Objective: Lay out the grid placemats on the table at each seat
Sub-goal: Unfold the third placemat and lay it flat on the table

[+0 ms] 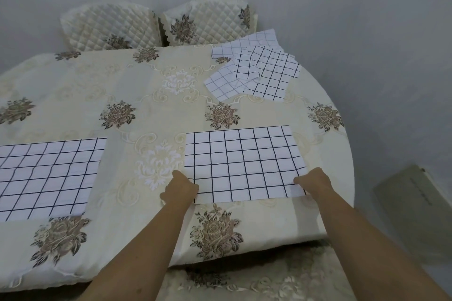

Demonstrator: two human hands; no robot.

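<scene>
A white placemat with a black grid (242,162) lies flat on the table's near right part. My left hand (179,188) pinches its near left corner. My right hand (314,182) pinches its near right corner. Another grid placemat (46,178) lies flat at the near left, partly cut off by the frame edge. A loose pile of several more grid placemats (256,68) sits at the far right of the table, overlapping one another.
The table (137,95) wears a cream floral cloth and curves away at the right edge. Two quilted chair backs (110,27) (208,22) stand behind it by the wall. Another padded seat (269,281) is in front of me. A flat grey board (413,208) lies at the right.
</scene>
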